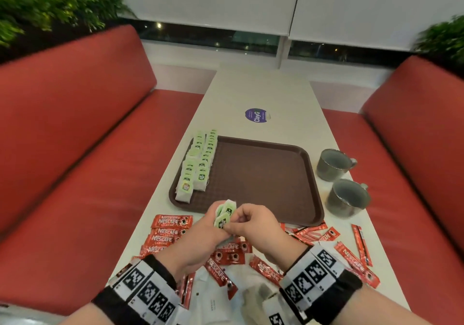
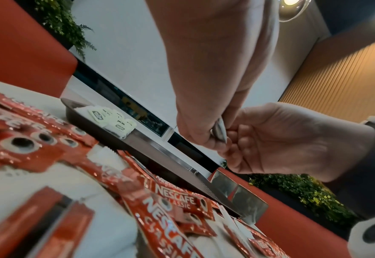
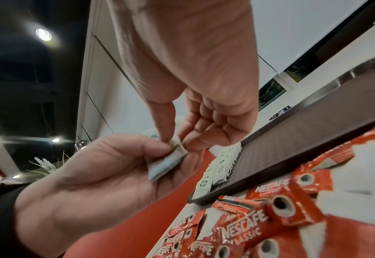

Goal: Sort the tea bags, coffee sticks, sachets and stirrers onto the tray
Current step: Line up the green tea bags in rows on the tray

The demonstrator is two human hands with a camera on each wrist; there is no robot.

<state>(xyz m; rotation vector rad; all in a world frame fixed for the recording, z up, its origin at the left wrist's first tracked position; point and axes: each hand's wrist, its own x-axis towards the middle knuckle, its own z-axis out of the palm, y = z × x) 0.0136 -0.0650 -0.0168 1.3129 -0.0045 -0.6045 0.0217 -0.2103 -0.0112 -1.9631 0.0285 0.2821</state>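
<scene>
Soft, even indoor light fills the booth. Round ceiling lamps [image 3: 43, 34] flare above the right-hand grip [image 3: 182, 143]. Wide-angle bending curves the edges; the plants [image 1: 57, 0] smear, and coffee sticks [image 2: 23, 143] nearest the wrist cameras blur.

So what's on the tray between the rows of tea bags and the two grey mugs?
Nothing: in the head view the tray floor is bare from the tea bag rows across to its right rim, and the mugs stand on the table beyond.
</scene>
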